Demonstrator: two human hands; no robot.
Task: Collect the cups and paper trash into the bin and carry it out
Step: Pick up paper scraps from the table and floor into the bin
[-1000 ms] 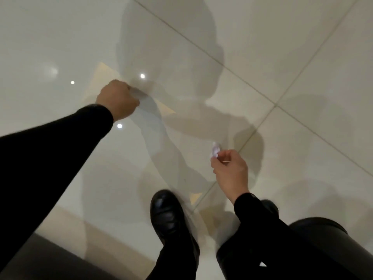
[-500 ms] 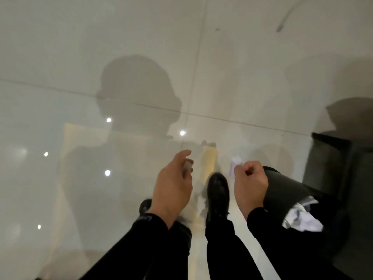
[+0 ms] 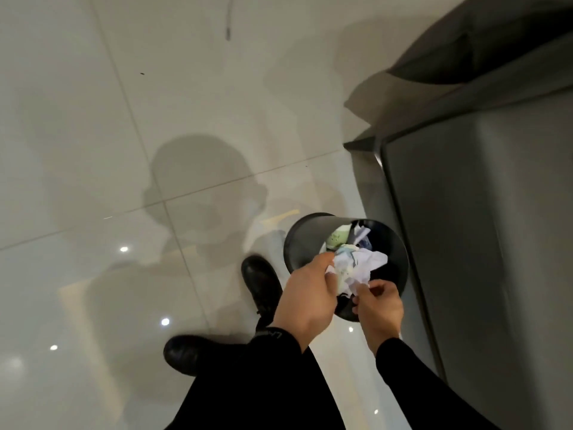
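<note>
Your hands over black bin (image 3: 302,240) on floor (image 3: 93,119): bin holds crumpled paper (image 3: 359,263) and pale green cup (image 3: 338,236); left hand (image 3: 305,294) curled, pinching paper scrap (image 3: 330,269); right hand (image 3: 379,308), fingers pinched together above rim, contents hidden
</note>
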